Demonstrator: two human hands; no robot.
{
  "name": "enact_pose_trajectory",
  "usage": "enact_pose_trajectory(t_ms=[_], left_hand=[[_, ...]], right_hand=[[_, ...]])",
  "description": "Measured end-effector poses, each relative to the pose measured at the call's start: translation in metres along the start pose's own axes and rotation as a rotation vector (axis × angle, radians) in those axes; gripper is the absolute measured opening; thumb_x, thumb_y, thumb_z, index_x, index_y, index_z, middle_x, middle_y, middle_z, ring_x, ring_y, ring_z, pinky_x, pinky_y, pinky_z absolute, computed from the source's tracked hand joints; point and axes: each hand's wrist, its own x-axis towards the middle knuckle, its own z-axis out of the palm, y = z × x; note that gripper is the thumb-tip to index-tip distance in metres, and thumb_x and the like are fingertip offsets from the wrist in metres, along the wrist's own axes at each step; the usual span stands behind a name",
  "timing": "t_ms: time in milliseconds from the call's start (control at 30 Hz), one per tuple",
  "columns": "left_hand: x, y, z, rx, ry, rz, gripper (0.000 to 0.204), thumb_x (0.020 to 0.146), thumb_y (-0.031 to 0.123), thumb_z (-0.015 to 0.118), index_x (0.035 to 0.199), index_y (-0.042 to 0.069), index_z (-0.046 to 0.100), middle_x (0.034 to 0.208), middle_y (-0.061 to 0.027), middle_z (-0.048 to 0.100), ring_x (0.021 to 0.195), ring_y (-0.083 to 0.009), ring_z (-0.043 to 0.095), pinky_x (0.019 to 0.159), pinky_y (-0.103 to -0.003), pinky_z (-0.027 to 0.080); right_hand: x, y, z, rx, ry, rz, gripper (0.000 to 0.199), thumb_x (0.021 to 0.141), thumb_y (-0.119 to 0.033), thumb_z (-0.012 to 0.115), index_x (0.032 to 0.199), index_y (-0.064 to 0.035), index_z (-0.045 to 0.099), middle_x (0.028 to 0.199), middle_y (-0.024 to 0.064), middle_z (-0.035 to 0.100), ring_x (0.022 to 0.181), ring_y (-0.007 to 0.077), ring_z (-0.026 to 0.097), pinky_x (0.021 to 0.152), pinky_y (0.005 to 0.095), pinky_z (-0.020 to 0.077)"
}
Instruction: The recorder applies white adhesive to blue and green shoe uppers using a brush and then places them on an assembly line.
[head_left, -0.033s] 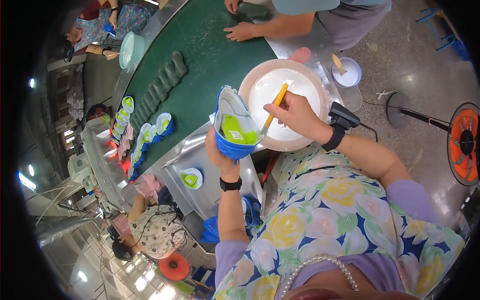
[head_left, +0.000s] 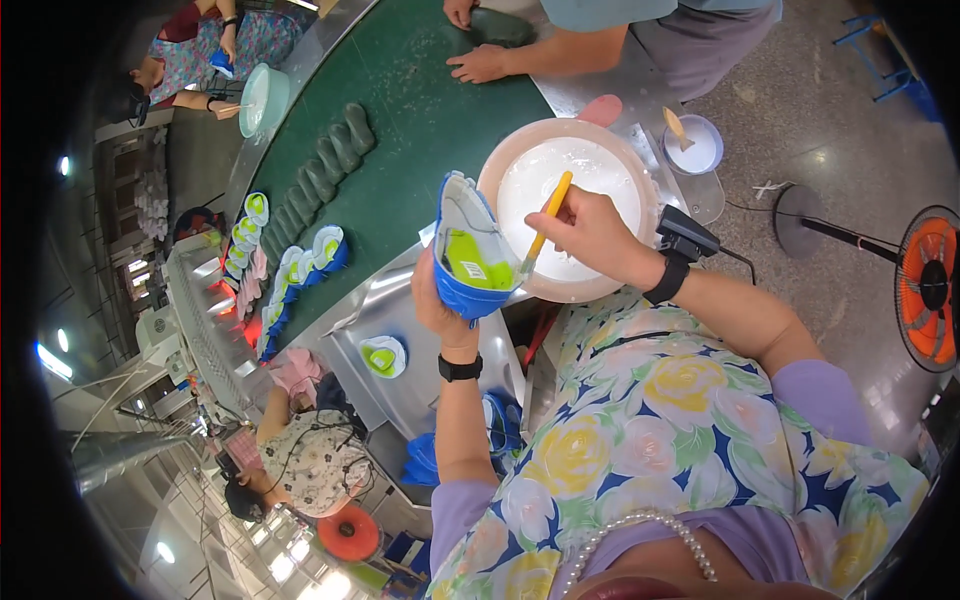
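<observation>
My left hand (head_left: 437, 305) is wrapped round the outside of a blue shoe upper (head_left: 470, 300), holding it tilted with its opening toward me. The upper has a pale lining and bright green material with a white label inside. Between the fingers of my right hand (head_left: 597, 238) is a brush (head_left: 548, 222) with a yellow handle. Its bristles touch or nearly touch the rim of the upper; I cannot tell which. Just beyond, partly behind my right hand, stands a wide pale pink basin (head_left: 497, 160) of white liquid.
On the green conveyor belt (head_left: 420, 90) are a row of dark shoe lasts (head_left: 318, 180) and several blue-and-green uppers (head_left: 325, 248). Another upper (head_left: 382, 356) lies on the metal tray (head_left: 345, 345). A small white tub (head_left: 708, 150) holds a brush. A co-worker's hand (head_left: 480, 64) rests across the belt; an orange fan (head_left: 932, 285) stands right.
My right hand and the brush have shifted very slightly left and down. The co-worker's hands across the belt have moved a little left. My left hand still holds the upper.
</observation>
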Motion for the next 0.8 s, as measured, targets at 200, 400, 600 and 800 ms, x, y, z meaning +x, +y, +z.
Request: enact_pose_trajectory(t_ms=[200, 400, 600, 800], left_hand=[[0.008, -0.005, -0.003, 0.444, -0.121, 0.163, 0.034, 0.091, 0.011, 0.057, 0.122, 0.000, 0.056, 0.116, -0.0152, 0.062, 0.103, -0.0252, 0.062, 0.090, -0.036, 0.050], [-0.022, -0.054, -0.016, -1.130, -0.513, -1.283, 0.039, 0.095, 0.033, 0.054, 0.121, 0.004, 0.056, 0.097, -0.0106, 0.068, 0.073, -0.0214, 0.068, 0.059, -0.030, 0.058], [-0.033, -0.003, 0.022, -1.487, -0.550, -1.522, 0.041, 0.094, 0.039, 0.052, 0.120, 0.007, 0.056, 0.102, -0.0110, 0.068, 0.074, -0.0208, 0.069, 0.055, -0.032, 0.060], [-0.023, -0.018, 0.005, -1.254, -0.257, -1.364, 0.048, 0.094, 0.042, 0.050, 0.129, 0.009, 0.051, 0.121, -0.0118, 0.061, 0.106, -0.0281, 0.062, 0.083, -0.047, 0.056]], right_hand=[[0.006, -0.011, -0.017, -0.085, 0.054, -0.202, 0.028, 0.083, -0.022, 0.071, 0.083, 0.0033, 0.061, 0.069, 0.0129, 0.064, 0.059, 0.0200, 0.063, 0.055, 0.0294, 0.0478], [0.015, -0.017, -0.031, 0.027, -0.162, -0.363, 0.014, 0.085, -0.011, 0.067, 0.095, -0.0028, 0.063, 0.089, 0.0106, 0.066, 0.079, 0.0204, 0.066, 0.070, 0.0293, 0.0500], [0.030, -0.021, -0.021, -0.137, -0.333, -0.719, 0.012, 0.086, -0.013, 0.066, 0.095, -0.0063, 0.062, 0.091, 0.0104, 0.065, 0.083, 0.0303, 0.063, 0.075, 0.0345, 0.0498], [0.030, -0.022, -0.051, -0.242, -0.407, -0.413, 0.013, 0.085, -0.014, 0.066, 0.092, -0.0046, 0.062, 0.084, 0.0115, 0.065, 0.078, 0.0283, 0.063, 0.069, 0.0342, 0.0483]])
